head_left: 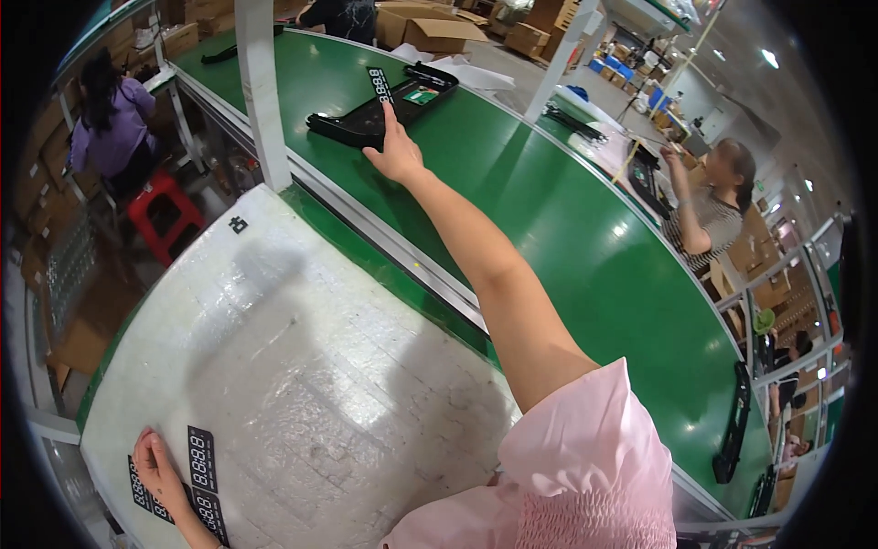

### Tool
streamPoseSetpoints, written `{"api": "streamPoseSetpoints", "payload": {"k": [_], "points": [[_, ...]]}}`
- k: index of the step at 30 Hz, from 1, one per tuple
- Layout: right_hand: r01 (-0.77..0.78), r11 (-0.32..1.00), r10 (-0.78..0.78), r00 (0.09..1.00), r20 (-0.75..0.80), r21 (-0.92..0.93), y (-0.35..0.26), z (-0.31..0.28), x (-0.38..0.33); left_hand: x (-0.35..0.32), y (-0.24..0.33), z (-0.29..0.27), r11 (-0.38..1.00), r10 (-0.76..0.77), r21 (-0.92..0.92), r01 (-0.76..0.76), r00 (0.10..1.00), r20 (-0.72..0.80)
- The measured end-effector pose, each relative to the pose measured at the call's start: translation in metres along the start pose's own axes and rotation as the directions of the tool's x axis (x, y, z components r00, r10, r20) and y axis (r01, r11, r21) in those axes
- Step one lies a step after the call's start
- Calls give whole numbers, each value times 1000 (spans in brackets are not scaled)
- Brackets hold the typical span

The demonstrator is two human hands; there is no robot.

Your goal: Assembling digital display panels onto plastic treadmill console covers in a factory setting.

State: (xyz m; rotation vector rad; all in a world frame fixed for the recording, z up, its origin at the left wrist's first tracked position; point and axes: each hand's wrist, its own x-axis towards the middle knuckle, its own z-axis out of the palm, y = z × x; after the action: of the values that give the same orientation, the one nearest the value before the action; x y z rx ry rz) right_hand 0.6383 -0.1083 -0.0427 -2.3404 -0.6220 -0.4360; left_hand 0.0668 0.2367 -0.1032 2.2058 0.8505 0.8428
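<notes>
We are reaching our right hand [395,151] far ahead, open fingers touching the long black plastic tray [380,108] lying crossways. Our left hand [157,471] is resting flat on black number strips [202,459], close by us.

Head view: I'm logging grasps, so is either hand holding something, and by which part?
Nothing is gripped. The right hand stretches a fingertip to the black tray on the green conveyor. The left hand lies flat on black display strips.
</notes>
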Motion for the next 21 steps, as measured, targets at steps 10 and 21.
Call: {"api": "streamPoseSetpoints", "payload": {"k": [10, 21], "points": [[-22, 936, 67, 991, 117, -352, 18, -19, 9, 4, 30, 1, 981, 50, 183, -68, 993, 104], [248, 959, -275, 931, 240, 137, -157, -271, -243, -29, 304, 71, 420, 880, -117, -900, 372, 296]]}}
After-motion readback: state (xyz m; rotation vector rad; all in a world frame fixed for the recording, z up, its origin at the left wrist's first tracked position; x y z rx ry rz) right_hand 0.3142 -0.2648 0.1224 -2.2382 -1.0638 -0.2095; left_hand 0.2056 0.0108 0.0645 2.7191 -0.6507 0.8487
